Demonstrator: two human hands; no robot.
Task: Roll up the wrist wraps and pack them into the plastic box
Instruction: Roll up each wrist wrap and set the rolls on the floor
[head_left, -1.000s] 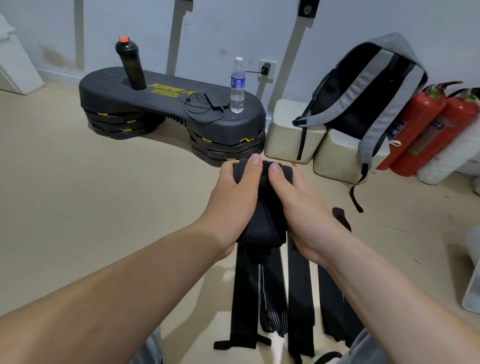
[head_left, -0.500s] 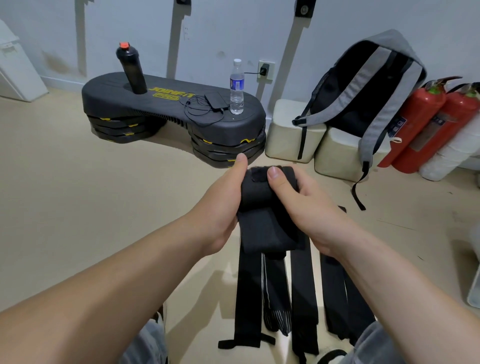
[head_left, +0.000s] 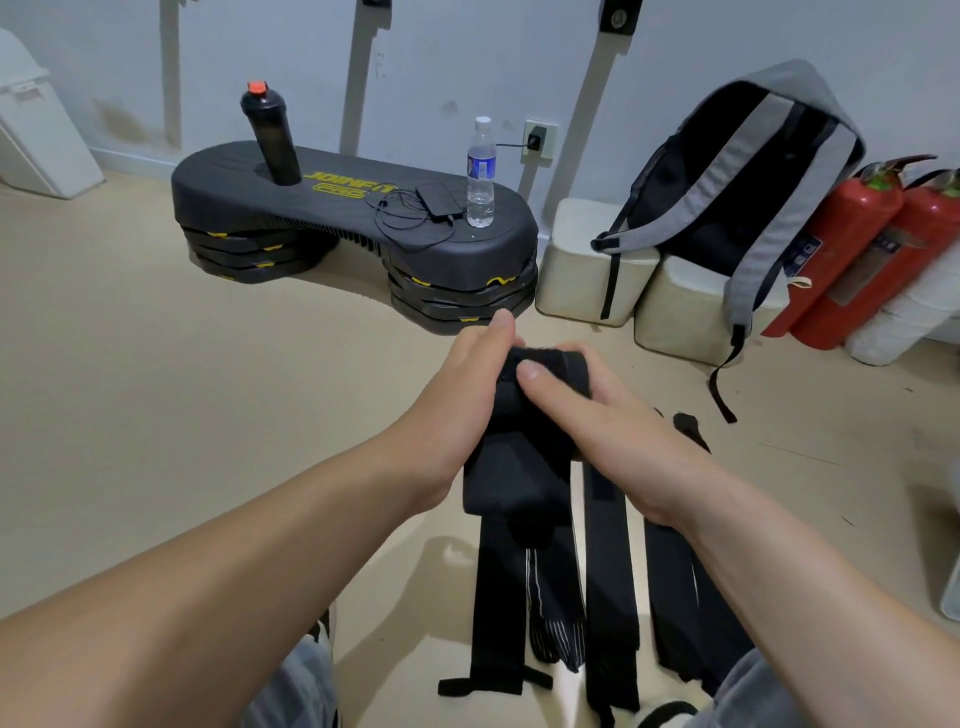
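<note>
A black wrist wrap (head_left: 514, 467), partly rolled, is held up above the floor in the middle of the head view. My left hand (head_left: 457, 405) grips its left side with the thumb up at the roll's top. My right hand (head_left: 602, 421) grips the right side, its thumb pressing across the rolled top end. Beneath them several flat black wraps (head_left: 608, 582) lie side by side on the floor, one of them striped (head_left: 550, 613). The plastic box is not clearly in view.
A black step platform (head_left: 332, 218) stands ahead, carrying a black bottle (head_left: 272, 137), a water bottle (head_left: 480, 174) and a cabled device. To the right are two pale blocks (head_left: 582, 270), a grey backpack (head_left: 753, 171) and red fire extinguishers (head_left: 852, 244). The floor is beige.
The roll at the wrap's top has grown and my hands have shifted slightly down and right; my right thumb now lies across the rolled end.
</note>
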